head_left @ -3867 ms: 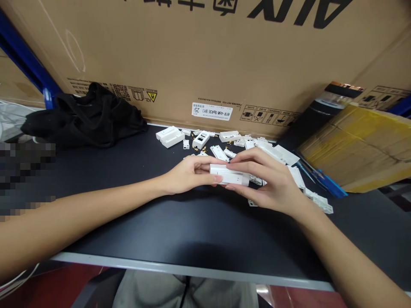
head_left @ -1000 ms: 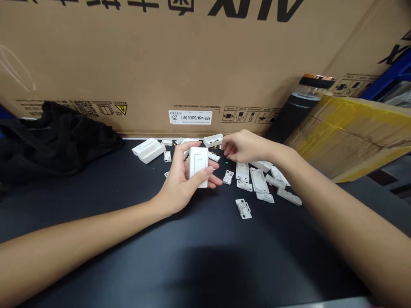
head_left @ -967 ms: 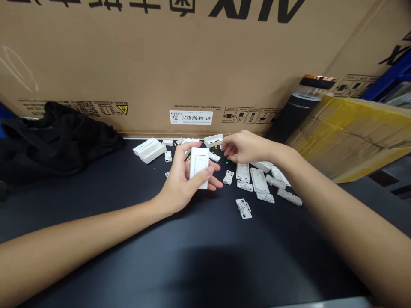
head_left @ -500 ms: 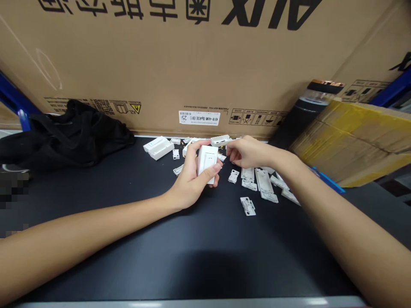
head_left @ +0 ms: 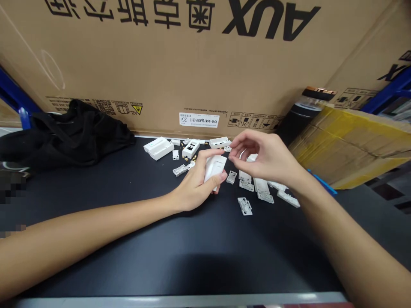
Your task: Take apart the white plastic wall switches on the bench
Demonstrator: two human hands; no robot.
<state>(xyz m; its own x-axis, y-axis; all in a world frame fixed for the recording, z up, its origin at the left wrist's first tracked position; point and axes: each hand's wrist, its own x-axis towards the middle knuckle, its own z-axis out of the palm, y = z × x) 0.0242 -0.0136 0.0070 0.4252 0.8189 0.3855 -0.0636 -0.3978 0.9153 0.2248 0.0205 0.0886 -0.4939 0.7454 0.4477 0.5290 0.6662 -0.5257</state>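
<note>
The left hand has its grip closed around a white housing, holding it tilted over the tabletop, nearer the far edge than the near one. Thumb and fingers cover part of the housing, and the marks on its face are too small to read. The right hand is beside it, fingertips curled close together; I can't tell whether that grip pinches anything small. It also hides some of the white plates lying behind and below it, towards the right edge. Along the far edge sit an open white case and tiny brass pieces, too small to make out singly. A lone white plate lies nearer the middle. The tabletop is black, with a pale strip along its near edge. A large cardboard carton, its printing upside down and cut off above, stands behind the far edge. Black cloth is heaped at the far left corner; a taped box leans at the far right, a dark cylinder partly behind it.
</note>
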